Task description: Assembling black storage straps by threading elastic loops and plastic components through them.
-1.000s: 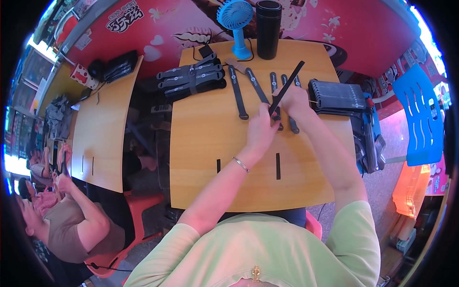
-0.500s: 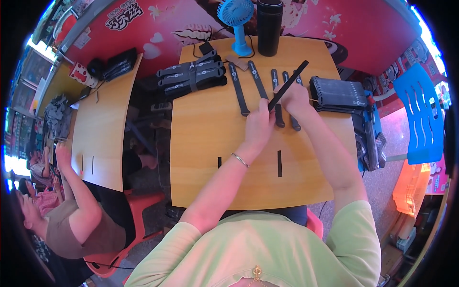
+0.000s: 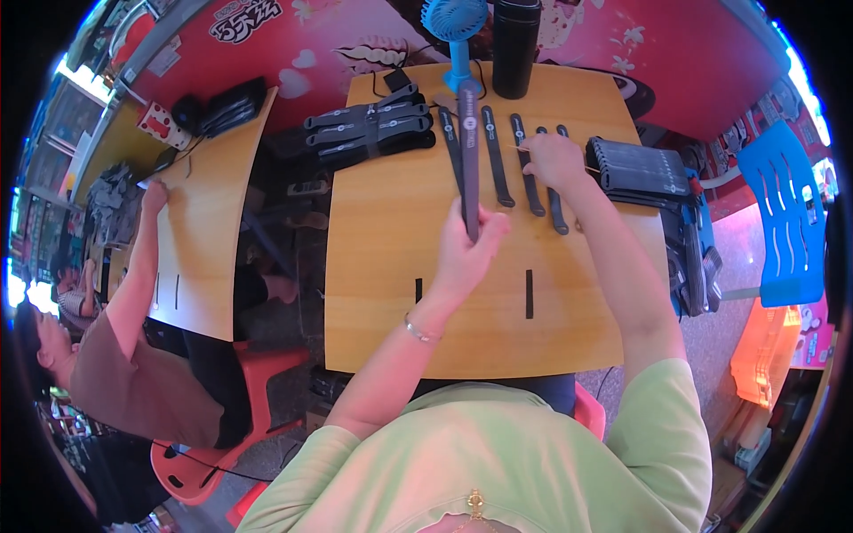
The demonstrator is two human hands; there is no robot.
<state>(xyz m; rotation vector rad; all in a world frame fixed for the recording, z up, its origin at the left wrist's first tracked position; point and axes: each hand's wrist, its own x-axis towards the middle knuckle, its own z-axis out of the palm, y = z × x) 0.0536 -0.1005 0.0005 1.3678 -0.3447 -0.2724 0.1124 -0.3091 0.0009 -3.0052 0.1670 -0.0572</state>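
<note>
My left hand (image 3: 469, 238) is closed on the lower end of a black strap (image 3: 469, 147), which stands up from it with its printed side showing. Over the row of straps at the right, my right hand (image 3: 555, 163) is closed around what looks like a thin light stick, its ends poking out on either side. Several straps (image 3: 496, 155) lie side by side under and between my hands, long ends toward me. Part of the leftmost strap is hidden behind the held one.
A tied bundle of black straps (image 3: 369, 129) lies at the left, a stack of them (image 3: 640, 171) at the right. At the back stand a blue fan (image 3: 455, 22) and a black tumbler (image 3: 515, 49). Two dark strips (image 3: 530, 293) mark the near tabletop. A co-worker (image 3: 147, 373) sits left.
My left hand has moved left and toward me, parting from the right hand and turning the strap upright, print showing. My right hand stays over the row. The co-worker's arm reaches farther forward.
</note>
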